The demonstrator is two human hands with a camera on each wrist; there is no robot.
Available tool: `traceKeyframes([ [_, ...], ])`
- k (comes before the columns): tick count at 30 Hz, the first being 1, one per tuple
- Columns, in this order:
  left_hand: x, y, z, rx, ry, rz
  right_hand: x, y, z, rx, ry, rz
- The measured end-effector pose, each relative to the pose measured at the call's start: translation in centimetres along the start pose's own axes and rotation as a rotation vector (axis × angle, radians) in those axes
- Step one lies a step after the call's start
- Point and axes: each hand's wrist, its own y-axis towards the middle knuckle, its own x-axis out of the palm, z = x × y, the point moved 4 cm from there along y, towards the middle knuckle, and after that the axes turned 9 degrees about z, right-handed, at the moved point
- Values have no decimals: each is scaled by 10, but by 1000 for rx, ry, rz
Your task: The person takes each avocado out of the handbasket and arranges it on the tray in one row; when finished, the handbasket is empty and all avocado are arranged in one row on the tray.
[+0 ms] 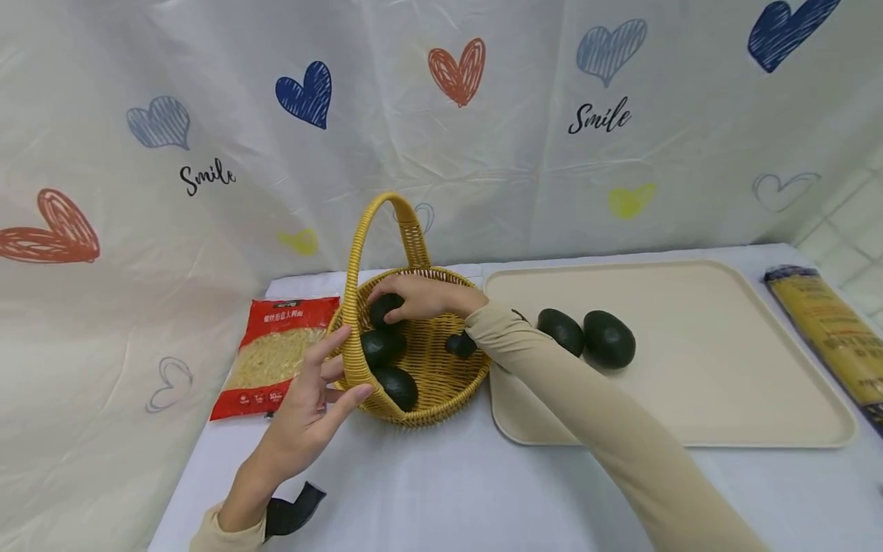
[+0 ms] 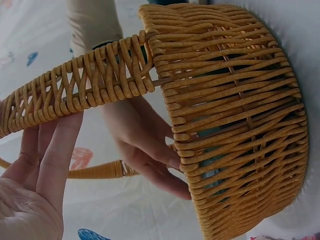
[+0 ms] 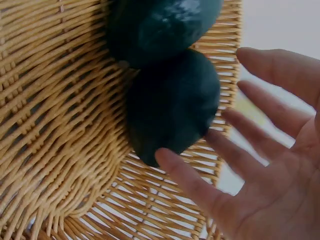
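A yellow wicker basket (image 1: 441,376) with a tall handle (image 1: 355,307) stands left of the tray, holding three dark green avocados. At the handle's near foot, my left hand (image 1: 303,418) spans the handle between thumb and fingers; in the left wrist view the fingers (image 2: 60,150) pass behind the woven strip. My right hand (image 1: 421,297) reaches inside over the farthest avocado (image 1: 386,310). In the right wrist view its fingers spread beside this avocado (image 3: 172,107), one fingertip right at the skin. The middle avocado (image 1: 382,347) and nearest avocado (image 1: 396,387) lie against the left wall.
Two more avocados, one partly behind my right sleeve (image 1: 560,330) and one beside it (image 1: 609,340), lie on a beige tray (image 1: 731,368). A red pasta bag (image 1: 269,356) is left of the basket. A yellow packet (image 1: 831,330) lies at far right. A heart-printed cloth (image 1: 497,138) hangs behind.
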Motion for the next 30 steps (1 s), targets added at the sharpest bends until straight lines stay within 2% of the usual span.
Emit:
traceKeyframes([
  [10, -1, 1, 2, 13, 8, -11, 15, 7, 0, -11, -138, -56],
  [15, -1, 1, 3, 19, 3, -14, 16, 6, -4, -4, -174, -63],
  [22, -2, 2, 3, 23, 3, -4, 11, -5, 1, 9, -122, -132],
  [26, -2, 2, 3, 12, 13, 1, 3, -13, 4, 13, -68, -142],
  [30, -2, 2, 2, -6, 21, 5, -5, -20, 5, -5, -91, -119],
])
